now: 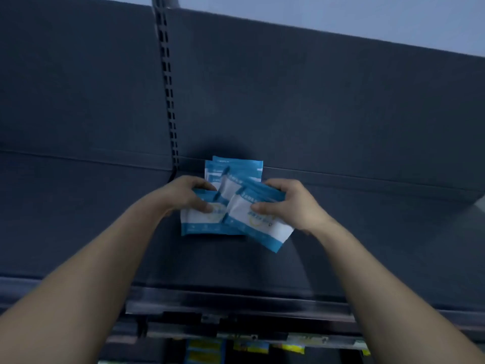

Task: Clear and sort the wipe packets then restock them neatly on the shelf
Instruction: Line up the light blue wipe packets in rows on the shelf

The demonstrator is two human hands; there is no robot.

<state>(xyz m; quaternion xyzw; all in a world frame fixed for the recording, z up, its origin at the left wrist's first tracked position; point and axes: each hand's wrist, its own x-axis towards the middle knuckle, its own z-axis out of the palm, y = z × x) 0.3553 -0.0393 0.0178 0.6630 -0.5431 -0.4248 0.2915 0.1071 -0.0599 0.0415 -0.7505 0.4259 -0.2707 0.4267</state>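
Several blue-and-white wipe packets lie bunched on the dark shelf (341, 245), close to its back wall. My left hand (187, 195) grips the left stack of packets (202, 224), thumb on top. The right stack of packets (265, 229), fanned out and tilted, is held by my right hand (288, 203), thumb pressed on its face. Behind both hands more packets (236, 168) stand against the back panel, partly hidden.
A slotted upright rail (168, 82) runs down the back panel left of the packets. The shelf's front edge (236, 303) carries a price strip. Below it a lower shelf shows yellow-and-blue products (204, 348).
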